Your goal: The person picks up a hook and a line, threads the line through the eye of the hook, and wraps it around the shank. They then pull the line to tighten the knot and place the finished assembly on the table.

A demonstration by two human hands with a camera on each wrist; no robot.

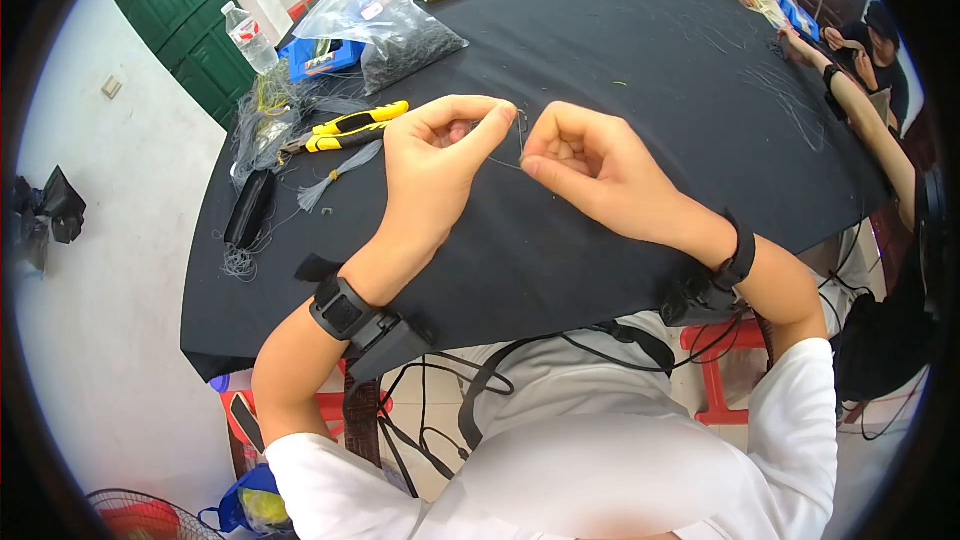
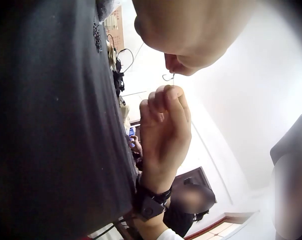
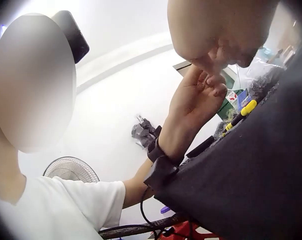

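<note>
A small dark hook [image 2: 167, 77] shows in the left wrist view, with a thin line at its end. In the head view my left hand [image 1: 435, 155] pinches the hook's end between thumb and forefinger, above the black cloth. Close beside it on the right, my right hand [image 1: 610, 170] pinches the thin line [image 1: 521, 135], its other fingers curled. The two hands are a small gap apart, joined by the line. In the right wrist view my left hand [image 3: 196, 100] is partly hidden behind the right hand [image 3: 221, 30].
On the black-covered table [image 1: 600, 270], yellow-black pliers [image 1: 360, 125], a bundle of line [image 1: 340, 175] and a black case [image 1: 250, 208] lie at the left. Behind them are a plastic bag of dark pieces [image 1: 390, 35], a bottle [image 1: 250, 37] and a blue box [image 1: 325, 58]. Another person's arm [image 1: 860, 105] reaches in at the right.
</note>
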